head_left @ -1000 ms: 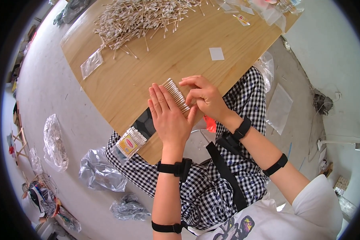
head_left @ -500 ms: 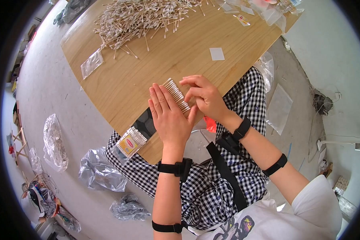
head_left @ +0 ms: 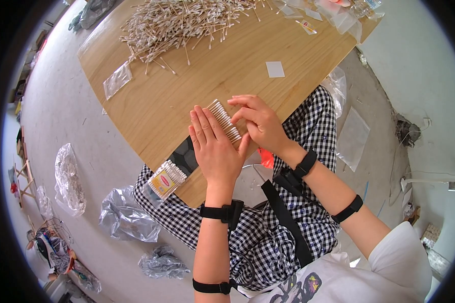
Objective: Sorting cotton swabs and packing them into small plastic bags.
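Note:
A neat row of cotton swabs (head_left: 224, 119) lies side by side on the wooden table (head_left: 151, 116) near its front edge. My left hand (head_left: 216, 151) rests flat over one end of the row, fingers straight, hiding part of the swabs. At the row's other end is my right hand (head_left: 264, 122), its fingers bent and apart, with fingertips close to the white tips. I see nothing held in it; contact with the swabs is unclear. Left of my left hand, a bundle of cotton swabs (head_left: 167, 180) with a yellow label stands at the table edge, beside a dark hexagon-patterned patch (head_left: 185, 156).
A large heap of loose cotton swabs (head_left: 179, 25) covers the far part of the table. A clear bag (head_left: 118, 80) lies at the left, a white card (head_left: 275, 69) at the right, and more plastic packaging (head_left: 346, 22) at the far right corner. Crumpled plastic (head_left: 126, 214) lies on the floor.
My right hand's fingers have shifted slightly along the ends of the swab row. My left hand stays flat on the row.

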{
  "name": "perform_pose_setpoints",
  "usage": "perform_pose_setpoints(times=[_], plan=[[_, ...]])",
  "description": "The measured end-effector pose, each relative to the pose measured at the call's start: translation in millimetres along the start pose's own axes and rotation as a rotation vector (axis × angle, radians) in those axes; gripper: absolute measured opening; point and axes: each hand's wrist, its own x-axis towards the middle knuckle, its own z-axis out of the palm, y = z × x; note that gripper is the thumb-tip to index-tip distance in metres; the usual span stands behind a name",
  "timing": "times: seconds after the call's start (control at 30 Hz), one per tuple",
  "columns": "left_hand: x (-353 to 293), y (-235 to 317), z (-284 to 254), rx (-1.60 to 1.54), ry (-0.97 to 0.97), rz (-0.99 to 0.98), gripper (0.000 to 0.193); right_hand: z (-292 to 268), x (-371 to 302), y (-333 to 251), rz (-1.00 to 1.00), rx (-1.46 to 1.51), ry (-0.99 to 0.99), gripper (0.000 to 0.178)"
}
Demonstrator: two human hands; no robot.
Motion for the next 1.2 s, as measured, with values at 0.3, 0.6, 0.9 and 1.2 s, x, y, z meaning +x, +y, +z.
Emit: perform_pose_setpoints(times=[0.3,0.6,0.9,1.2], plan=[[-0.1,0.4,0.5,0.0,-0.003,-0.004,0.095,0.2,0.4,1.2,-0.039,-0.048,-0.014,0.018],[-0.3,0.6,0.8,-0.006,-0.003,-0.009,0.094,1.7,2.0,-0.8,-0.01,-0.081,0.006,0.021],[0.2,1.0,0.2,-0.008,-0.004,-0.017,0.092,1.2,2.8,-0.1,-0.059,-0.13,-0.012,0.015],[-0.2,0.0,0.9,-0.013,-0.003,-0.017,0.093,3.6,4.5,-2.8,-0.036,-0.132,0.002,0.016]])
